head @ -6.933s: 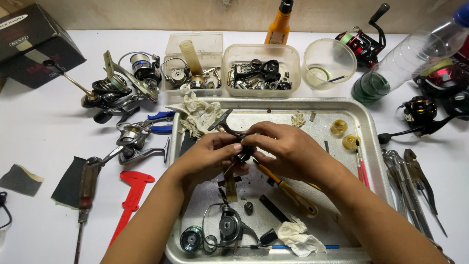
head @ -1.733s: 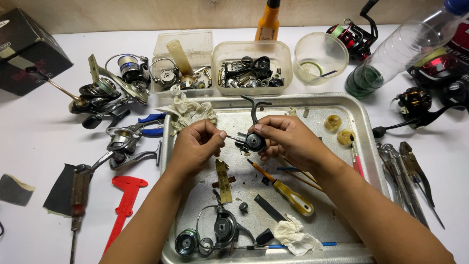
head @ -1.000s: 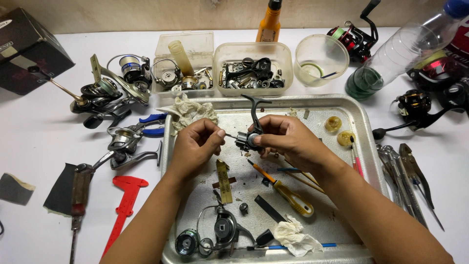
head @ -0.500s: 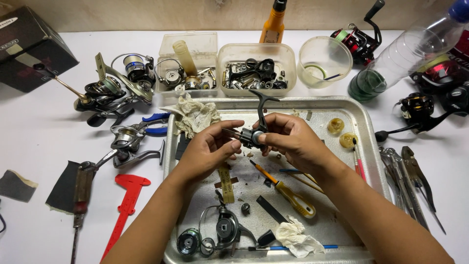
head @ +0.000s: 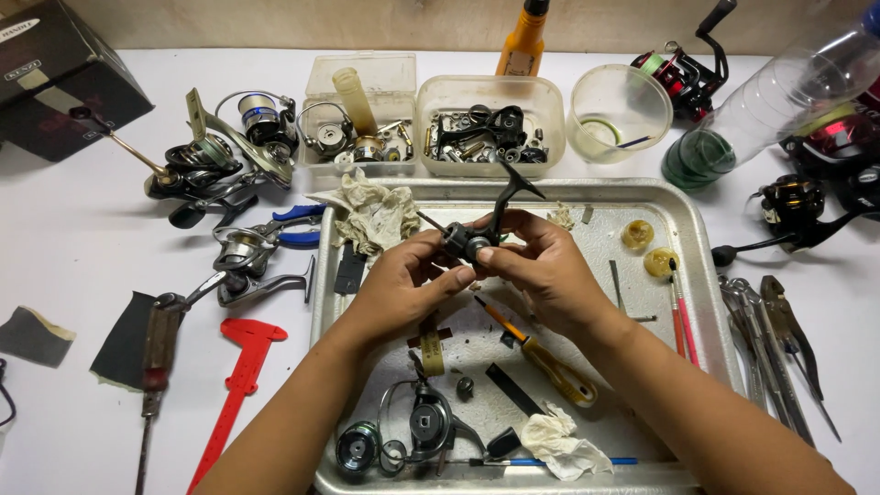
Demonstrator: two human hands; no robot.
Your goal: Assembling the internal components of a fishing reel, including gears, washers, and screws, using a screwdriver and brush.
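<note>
Gripping a Reel Part Over the Tray

Both hands meet above the metal tray [head: 697, 275]: left hand [head: 403, 284] and right hand [head: 541, 270] pinch a small black reel part [head: 467, 243], its arm sticking up. Behind, a clear tub [head: 490, 124] holds dark metal pieces, and a round cup [head: 619, 110] holds a ring. The tub's smaller bits are too jumbled to identify.
</note>
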